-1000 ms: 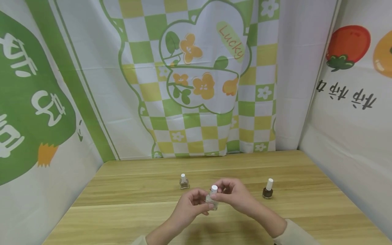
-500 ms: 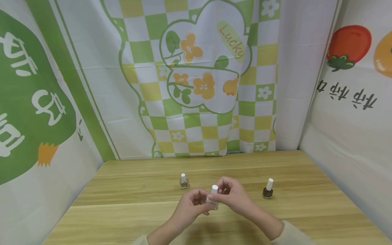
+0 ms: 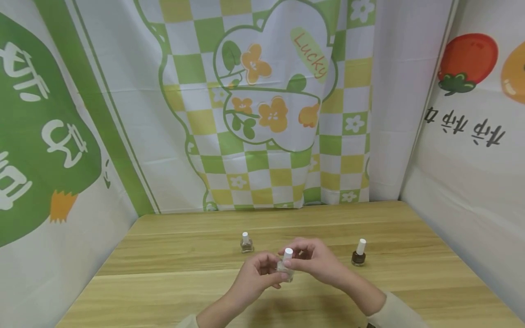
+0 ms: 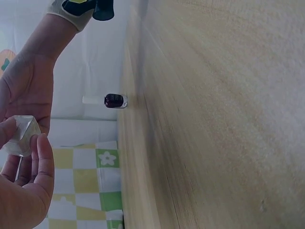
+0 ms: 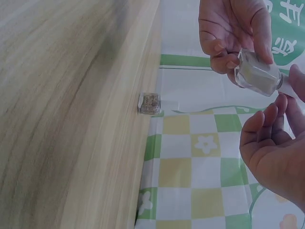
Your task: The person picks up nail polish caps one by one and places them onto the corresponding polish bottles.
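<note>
A small glass nail polish bottle (image 5: 257, 74) with pale contents and a white cap (image 3: 288, 253) is held above the table, upright in the head view. My left hand (image 3: 254, 275) pinches its glass body between thumb and fingers. From the other side my right hand (image 3: 316, 260) pinches the white cap, thumb in front and fingertips behind. The cap sits on the bottle's neck. In the left wrist view the bottle's square base faces the camera, and my right hand partly hides the cap end.
On the wooden table (image 3: 164, 291), a glittery nail polish bottle (image 3: 247, 245) stands behind my left hand. A dark nail polish bottle (image 3: 358, 258) stands to the right of my right hand. A checkered curtain (image 3: 262, 173) hangs along the table's back edge.
My right hand's fingers and wrist shift slightly back and forth at the cap. My left hand keeps its grip on the bottle, which stays almost in place.
</note>
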`<state>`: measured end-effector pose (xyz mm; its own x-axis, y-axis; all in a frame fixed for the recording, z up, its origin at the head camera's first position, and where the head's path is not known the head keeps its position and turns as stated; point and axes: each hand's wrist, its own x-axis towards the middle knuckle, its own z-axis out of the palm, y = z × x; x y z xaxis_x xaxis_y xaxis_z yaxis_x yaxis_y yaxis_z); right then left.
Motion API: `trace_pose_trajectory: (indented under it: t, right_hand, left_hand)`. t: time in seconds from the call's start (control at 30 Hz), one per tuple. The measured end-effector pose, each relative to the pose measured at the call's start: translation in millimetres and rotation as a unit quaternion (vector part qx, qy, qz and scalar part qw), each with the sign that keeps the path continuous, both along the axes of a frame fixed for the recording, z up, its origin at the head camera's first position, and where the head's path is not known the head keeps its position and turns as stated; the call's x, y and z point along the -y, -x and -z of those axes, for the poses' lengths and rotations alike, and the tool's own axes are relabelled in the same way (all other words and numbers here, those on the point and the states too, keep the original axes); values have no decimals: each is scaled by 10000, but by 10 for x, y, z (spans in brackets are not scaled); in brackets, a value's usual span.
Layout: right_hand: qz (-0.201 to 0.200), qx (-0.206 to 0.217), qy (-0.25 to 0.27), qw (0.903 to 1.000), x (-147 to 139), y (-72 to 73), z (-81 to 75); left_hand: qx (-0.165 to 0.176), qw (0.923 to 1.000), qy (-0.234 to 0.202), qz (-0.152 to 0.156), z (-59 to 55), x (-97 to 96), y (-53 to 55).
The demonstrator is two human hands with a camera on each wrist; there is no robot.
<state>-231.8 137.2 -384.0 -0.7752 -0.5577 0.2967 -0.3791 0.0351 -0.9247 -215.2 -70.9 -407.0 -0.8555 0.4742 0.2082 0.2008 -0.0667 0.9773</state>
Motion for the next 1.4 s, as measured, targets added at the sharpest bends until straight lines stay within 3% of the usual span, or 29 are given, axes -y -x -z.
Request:
trace_pose_trajectory:
  t: [0.1,0.4,0.87,1.1,1.4]
  right_hand:
    - [78,-77,-17,9999,6,-2,1]
    - [820,-57,-193,9964,56,-41,2]
    - [904,126,-269,9955,78,-54,34]
    - [376,-117,-168,9991,-14,-12,-7]
    - [-549,-286,24,9981,-65,23,-27]
  left_hand:
    - [-24,10000,19,-1,-3,-2,-2]
    - [-47,10000,-6,-6,-8,-12,-12]
    - [11,10000,-10,52,-4,-12,-27]
    - [226,9997,-6,-77,-42,14,-36]
    - [90,10000,-25,-15,-35,11,-20]
